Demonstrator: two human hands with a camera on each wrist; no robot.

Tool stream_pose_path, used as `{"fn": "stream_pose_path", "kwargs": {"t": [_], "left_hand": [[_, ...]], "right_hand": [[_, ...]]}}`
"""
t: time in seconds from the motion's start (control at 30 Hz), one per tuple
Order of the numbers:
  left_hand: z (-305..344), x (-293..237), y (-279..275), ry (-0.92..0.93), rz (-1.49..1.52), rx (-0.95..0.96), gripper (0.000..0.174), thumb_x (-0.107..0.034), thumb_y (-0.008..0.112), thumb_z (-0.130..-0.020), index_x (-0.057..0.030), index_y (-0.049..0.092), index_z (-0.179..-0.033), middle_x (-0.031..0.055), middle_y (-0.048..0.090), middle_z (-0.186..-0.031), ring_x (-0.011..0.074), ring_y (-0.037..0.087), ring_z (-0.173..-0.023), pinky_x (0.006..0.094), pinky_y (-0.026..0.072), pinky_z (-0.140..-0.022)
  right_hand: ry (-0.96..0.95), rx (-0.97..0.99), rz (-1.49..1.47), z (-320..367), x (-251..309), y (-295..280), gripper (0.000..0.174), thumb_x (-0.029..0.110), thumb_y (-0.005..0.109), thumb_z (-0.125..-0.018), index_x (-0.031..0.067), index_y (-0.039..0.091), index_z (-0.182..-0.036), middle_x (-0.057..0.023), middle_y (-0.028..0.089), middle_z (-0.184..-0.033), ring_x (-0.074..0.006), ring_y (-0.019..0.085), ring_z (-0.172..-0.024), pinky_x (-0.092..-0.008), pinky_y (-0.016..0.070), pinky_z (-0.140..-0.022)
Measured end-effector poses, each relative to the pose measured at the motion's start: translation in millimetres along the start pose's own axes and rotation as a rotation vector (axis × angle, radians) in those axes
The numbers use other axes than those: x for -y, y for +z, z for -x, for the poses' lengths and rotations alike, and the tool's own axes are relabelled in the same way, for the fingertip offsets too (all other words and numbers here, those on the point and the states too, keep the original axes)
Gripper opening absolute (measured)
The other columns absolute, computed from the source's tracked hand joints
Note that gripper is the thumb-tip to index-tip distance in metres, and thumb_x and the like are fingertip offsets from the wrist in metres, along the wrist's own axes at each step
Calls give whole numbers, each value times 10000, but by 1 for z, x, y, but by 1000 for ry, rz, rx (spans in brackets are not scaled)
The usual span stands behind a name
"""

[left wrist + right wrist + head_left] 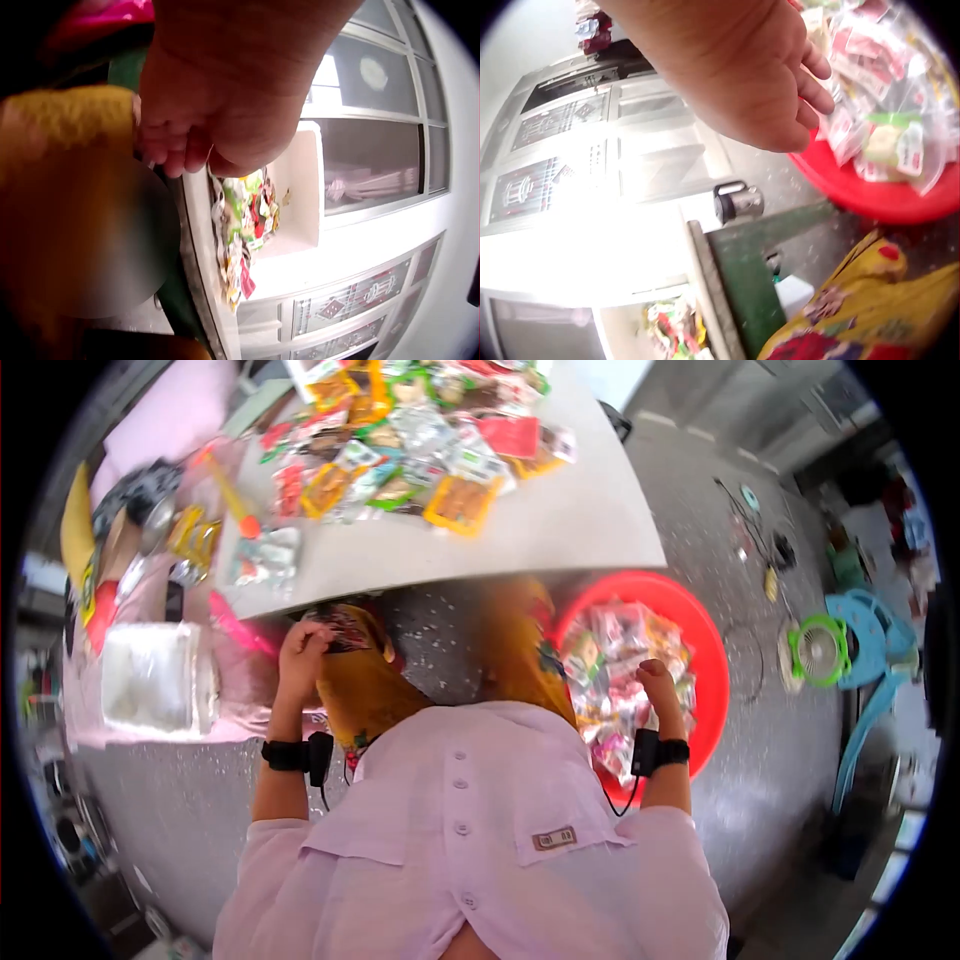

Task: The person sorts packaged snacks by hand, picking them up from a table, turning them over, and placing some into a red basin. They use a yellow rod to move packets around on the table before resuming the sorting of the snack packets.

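Observation:
My left hand (305,648) is over my left thigh, just in front of the table's near edge. In the left wrist view its fingers (174,154) curl loosely, and nothing shows in them. On the other side, my right hand (655,685) hovers over a red basin (712,660) full of small clear-wrapped snack packets (615,635). The right wrist view shows its relaxed, slightly bent fingers (816,94) overlapping the packets, with nothing gripped. One packet there, with a green band and white label (896,142), lies near the basin's rim.
A white table (560,525) ahead bears a heap of colourful packets (420,450). To the left, a pink-covered seat (245,700) holds a clear-wrapped white stack (155,678). A green fan (818,650) and a blue chair (868,625) stand on the floor at right.

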State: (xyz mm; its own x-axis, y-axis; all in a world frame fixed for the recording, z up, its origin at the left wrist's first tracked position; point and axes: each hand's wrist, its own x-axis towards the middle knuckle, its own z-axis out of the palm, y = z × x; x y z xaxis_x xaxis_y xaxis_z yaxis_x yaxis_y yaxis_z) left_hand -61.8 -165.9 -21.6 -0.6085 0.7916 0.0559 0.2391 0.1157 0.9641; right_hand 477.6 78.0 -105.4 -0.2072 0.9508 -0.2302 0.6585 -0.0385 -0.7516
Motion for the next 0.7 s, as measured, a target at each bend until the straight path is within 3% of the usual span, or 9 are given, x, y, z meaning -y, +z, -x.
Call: {"fn": "stream_pose_path", "kwargs": {"t": [0.03,0.07,0.13,0.17,0.23,0.33,0.43,0.53,0.7], "left_hand": [[0,7,-21,65,-27,-86,56,-80,516,-761,-35,515,-794,20,524,-736,80,476,-673,187,385,-634],[0,16,-50,-154,-41,-199,91,-90,500,-773,-38,521,-845,44,536,-777,118,500,-700,229,403,-642],[-3,48,-122,114,-742,-484,212,-140,482,-781,-34,519,-961,135,546,-912,252,517,-838,333,400,-741],[-1,15,-135,-19,-689,-544,237,-144,500,-767,-16,516,-965,156,534,-958,283,503,-886,352,391,-772],[2,17,-185,222,-1072,-737,277,-118,514,-748,28,497,-982,189,523,-938,341,477,-898,382,379,-791],[14,32,-236,44,-1371,-819,362,-189,511,-725,11,488,-1025,203,519,-964,364,479,-905,406,372,-804],[25,100,-294,-391,-1191,-597,429,-253,486,-707,16,477,-1042,230,516,-979,386,484,-904,419,383,-781],[25,61,-274,-624,-1144,-393,393,-270,462,-708,3,512,-986,246,533,-941,360,501,-910,405,399,-779],[31,72,-280,-333,-1258,-658,349,-252,450,-727,9,510,-951,269,526,-901,404,499,-860,425,406,-741]], "right_hand": [[-49,26,-71,-11,21,5,176,102,543,-711,-4,538,-851,-36,548,-735,-112,520,-688,-227,418,-613],[-93,48,-143,-20,41,9,181,104,543,-714,-3,536,-860,-28,544,-744,-103,513,-691,-220,412,-616],[-208,72,-117,-23,102,19,137,87,541,-723,2,538,-830,-40,535,-740,-110,505,-714,-234,412,-642],[-245,88,-153,-21,131,27,130,72,538,-724,3,536,-834,-39,532,-740,-107,500,-713,-233,410,-637],[-400,102,-148,-30,152,48,105,38,529,-733,6,525,-834,-37,524,-734,-102,495,-707,-228,407,-623],[-488,155,-219,-31,186,81,90,35,520,-744,9,517,-830,-38,518,-731,-101,499,-698,-226,408,-619],[-497,248,-299,-30,205,105,84,45,511,-753,12,511,-830,-43,511,-731,-105,506,-697,-226,409,-617],[-369,332,-272,-12,232,107,88,46,512,-754,13,509,-836,-47,509,-731,-111,507,-693,-230,412,-611],[-613,193,-200,-23,214,124,26,51,513,-769,36,499,-784,19,467,-649,-41,431,-582,-182,366,-512]]}}
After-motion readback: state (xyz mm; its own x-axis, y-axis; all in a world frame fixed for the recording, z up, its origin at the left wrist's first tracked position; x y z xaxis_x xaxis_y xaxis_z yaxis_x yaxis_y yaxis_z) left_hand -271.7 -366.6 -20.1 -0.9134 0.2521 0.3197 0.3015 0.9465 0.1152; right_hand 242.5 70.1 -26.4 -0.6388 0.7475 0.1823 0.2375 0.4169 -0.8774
